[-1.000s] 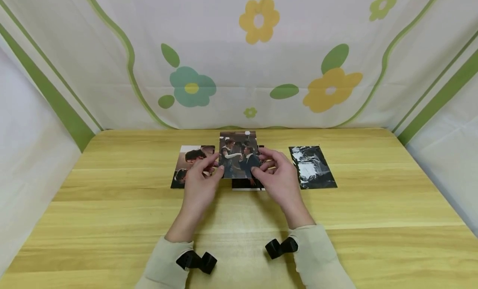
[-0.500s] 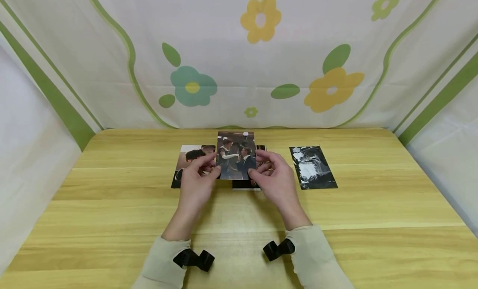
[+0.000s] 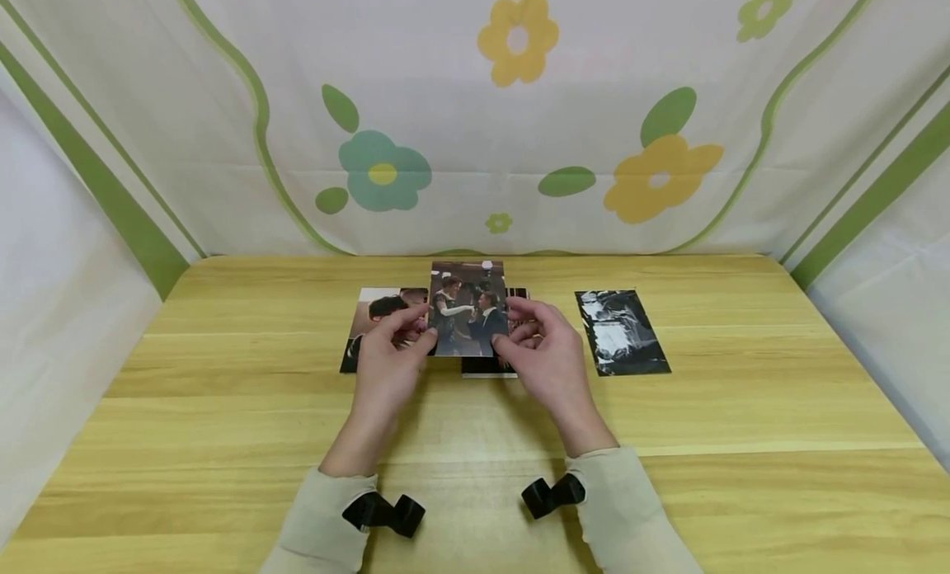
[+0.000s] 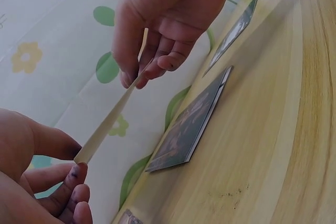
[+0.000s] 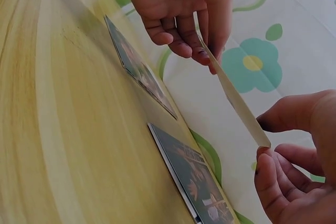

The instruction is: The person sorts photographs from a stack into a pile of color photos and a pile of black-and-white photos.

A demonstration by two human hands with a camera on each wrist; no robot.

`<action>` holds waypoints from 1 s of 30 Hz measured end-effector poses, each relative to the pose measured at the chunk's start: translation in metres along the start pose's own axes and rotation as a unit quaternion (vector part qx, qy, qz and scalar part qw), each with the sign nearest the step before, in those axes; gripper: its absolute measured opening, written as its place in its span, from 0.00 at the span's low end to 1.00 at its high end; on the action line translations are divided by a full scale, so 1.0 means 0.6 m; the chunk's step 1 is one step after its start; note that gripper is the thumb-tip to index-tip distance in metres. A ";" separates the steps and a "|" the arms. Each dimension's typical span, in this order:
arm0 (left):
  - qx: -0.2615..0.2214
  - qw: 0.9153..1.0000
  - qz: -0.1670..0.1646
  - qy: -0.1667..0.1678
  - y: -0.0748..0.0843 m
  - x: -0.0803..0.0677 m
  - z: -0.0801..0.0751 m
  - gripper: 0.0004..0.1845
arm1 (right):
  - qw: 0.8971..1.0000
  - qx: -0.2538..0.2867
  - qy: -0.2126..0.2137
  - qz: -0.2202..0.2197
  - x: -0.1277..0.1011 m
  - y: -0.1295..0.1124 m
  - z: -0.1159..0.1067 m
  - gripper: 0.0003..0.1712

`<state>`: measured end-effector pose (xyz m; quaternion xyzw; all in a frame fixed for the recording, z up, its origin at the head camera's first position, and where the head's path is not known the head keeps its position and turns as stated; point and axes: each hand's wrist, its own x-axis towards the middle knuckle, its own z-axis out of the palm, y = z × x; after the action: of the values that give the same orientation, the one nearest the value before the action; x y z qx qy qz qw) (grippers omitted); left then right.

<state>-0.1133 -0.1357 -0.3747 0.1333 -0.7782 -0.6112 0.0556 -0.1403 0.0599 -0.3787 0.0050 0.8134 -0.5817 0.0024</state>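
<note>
From the head view I see the left hand (image 3: 389, 361) and the right hand (image 3: 545, 361) each pinching one side edge of a photo (image 3: 469, 308), lifted above the wooden surface (image 3: 223, 392). Under and beside the grip I count three more prints lying flat.

From the left wrist view, the photo (image 4: 107, 121) looks thin, light and a little bendy.

From the right wrist view, I judge the edges the best hold.

a home-like tabletop booth: wooden table (image 3: 223, 409) enclosed by flowered cloth (image 3: 445, 129).
</note>
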 end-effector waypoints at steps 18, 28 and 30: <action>0.018 0.999 -0.034 0.039 -0.004 0.016 -0.052 0.20 | 0.998 0.020 -0.037 -0.046 -0.024 -0.004 0.060 0.38; 0.090 0.993 -0.071 0.022 -0.006 0.018 -0.140 0.22 | 0.993 0.070 -0.067 -0.062 -0.054 -0.031 0.135 0.39; 0.104 0.991 -0.077 0.017 -0.007 0.018 -0.151 0.23 | 0.993 0.069 -0.068 -0.069 -0.056 -0.033 0.144 0.39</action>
<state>-0.1007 -0.2242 -0.3571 0.2082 -0.8240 -0.5269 0.0071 -0.1068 -0.0287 -0.3874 -0.0905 0.7673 -0.6346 0.0167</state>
